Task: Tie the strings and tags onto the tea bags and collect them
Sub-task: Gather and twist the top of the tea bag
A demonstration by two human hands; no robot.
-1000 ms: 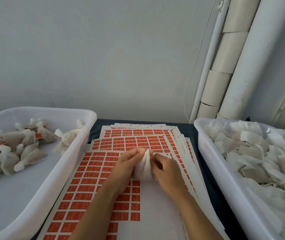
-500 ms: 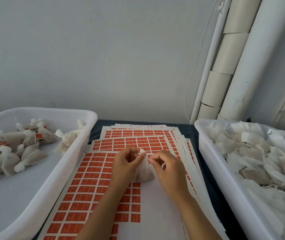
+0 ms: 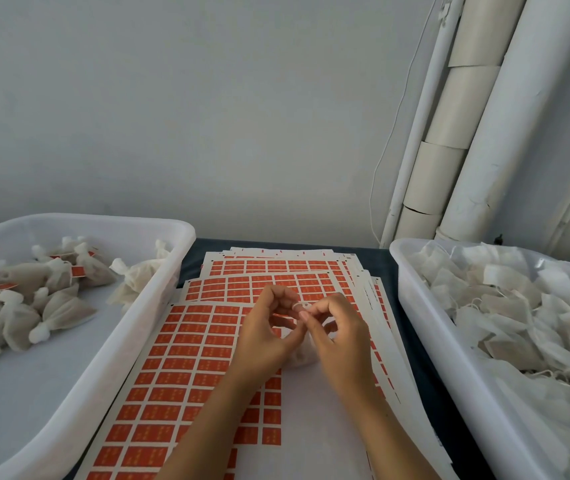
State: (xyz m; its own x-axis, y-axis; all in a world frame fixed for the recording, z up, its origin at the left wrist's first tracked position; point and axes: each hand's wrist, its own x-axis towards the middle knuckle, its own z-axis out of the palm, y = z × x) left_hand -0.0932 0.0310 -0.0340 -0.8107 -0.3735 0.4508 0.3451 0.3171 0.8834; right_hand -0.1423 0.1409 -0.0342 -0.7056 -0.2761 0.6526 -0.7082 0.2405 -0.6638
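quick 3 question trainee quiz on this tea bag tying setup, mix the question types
1. True or false: the white plastic bin on the left holds tied tea bags with small orange tags.
2. What lies directly under both hands?
A. sheets of orange rectangular tag labels
B. a metal tray
C. a wooden board
3. Fill in: the white plastic bin on the right holds loose, flat, untied white paper tea bags with ____ attached.

Key
1. True.
2. A. The left hand and right hand work a small white tea bag above the sheets, each grip pinching near its top.
3. Strings.
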